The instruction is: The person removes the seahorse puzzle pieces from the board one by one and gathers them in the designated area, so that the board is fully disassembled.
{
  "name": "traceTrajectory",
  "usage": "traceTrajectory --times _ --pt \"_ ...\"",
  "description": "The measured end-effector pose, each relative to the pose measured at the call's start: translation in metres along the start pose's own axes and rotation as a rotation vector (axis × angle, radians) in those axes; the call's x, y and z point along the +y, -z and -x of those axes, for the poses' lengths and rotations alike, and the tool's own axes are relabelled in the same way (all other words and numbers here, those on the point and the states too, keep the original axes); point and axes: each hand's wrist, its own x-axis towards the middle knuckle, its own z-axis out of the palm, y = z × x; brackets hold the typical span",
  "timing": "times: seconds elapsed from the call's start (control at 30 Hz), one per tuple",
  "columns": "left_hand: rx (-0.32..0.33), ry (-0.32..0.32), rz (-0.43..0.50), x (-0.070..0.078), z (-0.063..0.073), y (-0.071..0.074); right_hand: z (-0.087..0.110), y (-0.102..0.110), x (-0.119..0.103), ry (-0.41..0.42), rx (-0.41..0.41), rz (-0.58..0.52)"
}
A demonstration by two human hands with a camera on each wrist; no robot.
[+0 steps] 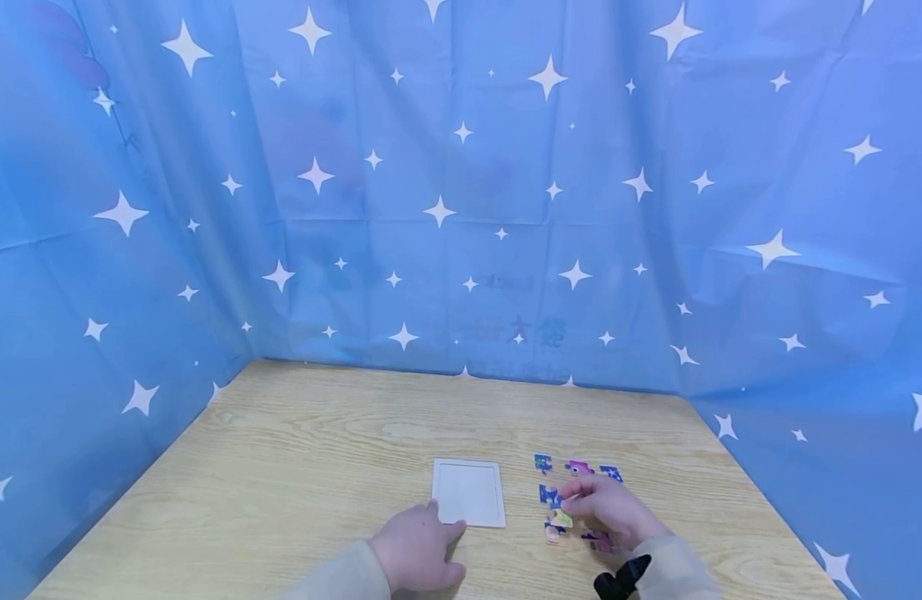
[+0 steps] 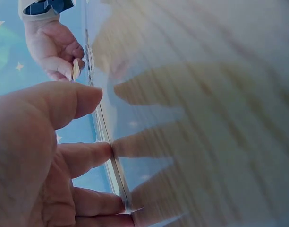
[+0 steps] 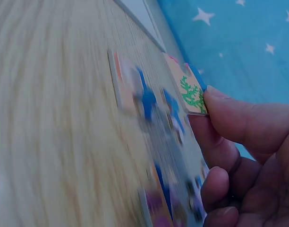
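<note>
My right hand [image 1: 614,510] pinches a jigsaw piece [image 3: 186,87] between thumb and finger. The piece is peach with a green seaweed print and is raised off the table in the right wrist view. Around and under that hand lie other jigsaw pieces [image 1: 548,495] in blue, pink and purple. My left hand [image 1: 418,547] rests at the near left corner of a shallow white tray [image 1: 504,510], its fingers extended and touching the edge. In the left wrist view, several fingertips [image 2: 103,150] meet the tabletop or tray edge; which one is hard to tell.
The light wood table [image 1: 341,433] carries the tray and, to its right, the spread pieces. A blue star-patterned curtain [image 1: 446,250] closes off the back and both sides. A black wrist device [image 1: 621,577] sits on the right sleeve.
</note>
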Motion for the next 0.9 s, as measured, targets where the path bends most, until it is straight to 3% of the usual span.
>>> traceTrajectory --times 0.1,0.53,0.73,0.9 --pt "-0.004 0.003 0.004 0.0 0.0 0.0 0.004 0.013 0.006 -0.005 -0.019 -0.02" --pt "0.009 0.008 0.007 0.001 0.001 0.002 0.021 0.055 0.023 -0.024 0.023 0.123" --pt "-0.011 0.015 0.01 0.002 0.001 0.004 0.029 0.072 0.031 -0.029 -0.019 0.124" --pt "-0.027 0.025 0.009 0.001 0.001 0.006 0.031 0.079 0.034 -0.085 0.035 0.146"
